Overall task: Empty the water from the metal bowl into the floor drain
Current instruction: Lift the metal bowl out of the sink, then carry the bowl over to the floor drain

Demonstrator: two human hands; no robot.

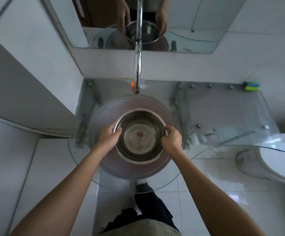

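A round metal bowl (pixel 140 136) with a red mark on its bottom sits level inside the glass basin (pixel 102 109), below the tap. Water lies shallow in it. My left hand (pixel 108 137) grips the bowl's left rim, thumb over the edge. My right hand (pixel 171 137) grips the right rim the same way. No floor drain shows in this view.
A chrome tap (pixel 137 65) arches over the basin's far edge. A glass counter (pixel 223 113) extends right, with a green and blue sponge (pixel 252 86) at its back corner. A white toilet (pixel 277 155) stands at right. White floor tiles (pixel 41 176) lie below; a mirror (pixel 189 23) hangs above.
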